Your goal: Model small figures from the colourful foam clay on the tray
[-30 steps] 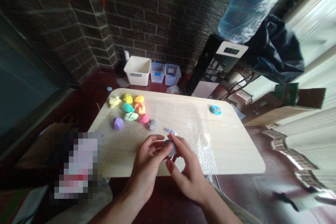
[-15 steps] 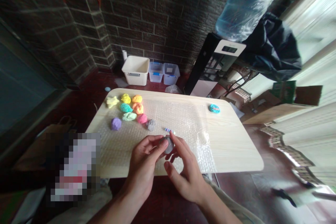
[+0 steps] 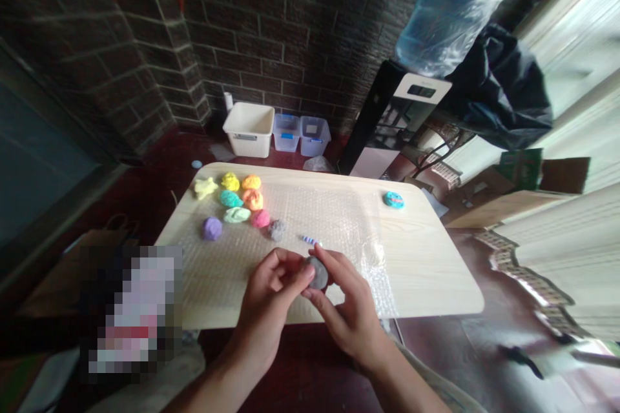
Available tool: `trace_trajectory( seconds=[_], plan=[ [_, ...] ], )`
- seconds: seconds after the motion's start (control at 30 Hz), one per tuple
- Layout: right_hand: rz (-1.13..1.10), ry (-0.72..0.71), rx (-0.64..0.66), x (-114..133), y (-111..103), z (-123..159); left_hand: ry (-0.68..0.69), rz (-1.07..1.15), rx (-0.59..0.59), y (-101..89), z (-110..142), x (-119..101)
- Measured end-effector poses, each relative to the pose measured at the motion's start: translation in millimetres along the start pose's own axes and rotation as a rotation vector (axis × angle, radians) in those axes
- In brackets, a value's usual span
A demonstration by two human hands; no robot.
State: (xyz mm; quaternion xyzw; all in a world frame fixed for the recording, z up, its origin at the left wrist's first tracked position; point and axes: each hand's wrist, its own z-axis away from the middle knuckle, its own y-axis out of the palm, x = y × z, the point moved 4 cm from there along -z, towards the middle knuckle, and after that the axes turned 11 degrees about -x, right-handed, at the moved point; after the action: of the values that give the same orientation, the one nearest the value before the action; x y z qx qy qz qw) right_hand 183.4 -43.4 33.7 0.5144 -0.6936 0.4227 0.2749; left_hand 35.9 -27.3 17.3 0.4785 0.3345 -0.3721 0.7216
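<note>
My right thumb, which stood off the grey clay ball (image 3: 318,273) a moment ago, has come in beside it. Now my left hand (image 3: 266,293) and right hand (image 3: 356,310) pinch it from both sides, fingertips closed to its width, so I judge it better steadied for shaping. It's above the bubble wrap (image 3: 329,210), near the striped stick (image 3: 310,240).

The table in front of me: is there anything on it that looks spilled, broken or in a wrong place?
Nothing looks spilled or broken on the table. Only the blue round piece stands out mildly: it lies alone at the far right, off the bubble wrap, away from the coloured lumps.
</note>
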Motion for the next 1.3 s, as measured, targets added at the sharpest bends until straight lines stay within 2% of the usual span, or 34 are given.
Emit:
trace_trajectory(
  seconds=[0.1,0.2,0.3,0.43,0.53,0.77,0.97,1.13,1.3],
  plan=[
    [0.021,-0.036,0.010,2.0,-9.4,-3.8,0.044,-0.065,0.102,1.9,1.3,-6.5],
    [-0.006,-0.036,-0.051,0.8,-18.8,-5.9,0.069,-0.134,0.182,2.7,1.4,-11.3],
    [-0.006,-0.041,-0.102,-1.3,-25.3,-7.6,0.124,-0.138,0.201,2.3,0.4,-14.2],
    [0.017,-0.054,-0.105,-1.2,-28.4,-10.5,0.228,-0.136,0.227,4.4,0.6,-17.2],
    [0.024,-0.058,-0.106,-0.4,-28.2,-11.3,0.245,-0.158,0.231,5.5,1.5,-18.1],
    [0.038,-0.074,-0.060,5.3,-24.8,-7.9,0.193,-0.192,0.222,3.7,-2.0,-18.0],
    [0.084,-0.131,0.050,18.8,-21.5,-10.7,0.041,-0.166,0.323,6.2,-2.9,-17.3],
    [0.093,-0.130,0.067,17.4,-19.2,-11.7,0.046,-0.174,0.351,8.1,-2.8,-19.4],
    [0.113,-0.105,0.061,15.6,-18.3,-10.6,0.007,-0.169,0.326,7.1,-3.8,-13.6]
  ],
)
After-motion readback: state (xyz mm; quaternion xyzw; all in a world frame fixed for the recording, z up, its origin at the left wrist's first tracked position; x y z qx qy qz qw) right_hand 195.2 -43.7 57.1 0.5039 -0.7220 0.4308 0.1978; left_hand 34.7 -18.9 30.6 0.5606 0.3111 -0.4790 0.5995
